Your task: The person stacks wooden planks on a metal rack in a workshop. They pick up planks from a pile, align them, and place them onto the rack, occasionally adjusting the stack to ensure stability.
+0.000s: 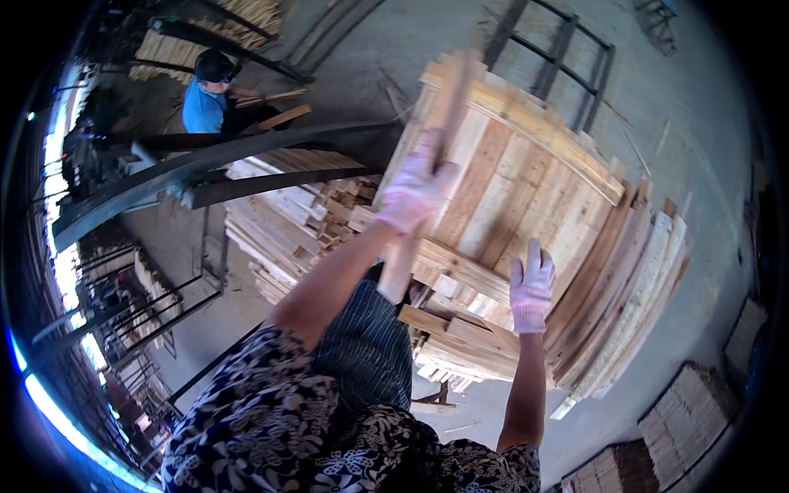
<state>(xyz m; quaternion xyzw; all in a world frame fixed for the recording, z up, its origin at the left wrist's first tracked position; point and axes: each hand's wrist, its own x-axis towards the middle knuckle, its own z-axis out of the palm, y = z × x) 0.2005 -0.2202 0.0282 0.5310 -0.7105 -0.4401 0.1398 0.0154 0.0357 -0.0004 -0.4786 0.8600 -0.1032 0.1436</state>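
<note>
In a pale work glove, my left hand [413, 191] grips a long wooden board [398, 267], which is smeared by motion. The board slants across the left side of a stack of planks [501, 185] laid side by side, with a crosswise strip [526, 115] along the far end and another strip [464, 269] along the near end. Over the near right part of the stack, my gloved right hand [532, 287] has its fingers stretched out and holds nothing. Whether it touches the wood I cannot tell.
Long loose boards [620, 287] lie along the stack's right side. Dark metal beams [246, 156] and a heap of wood pieces [288, 222] are at the left. Beyond sits another person [209, 94] in blue. A metal frame [559, 62] lies on the floor at the far side.
</note>
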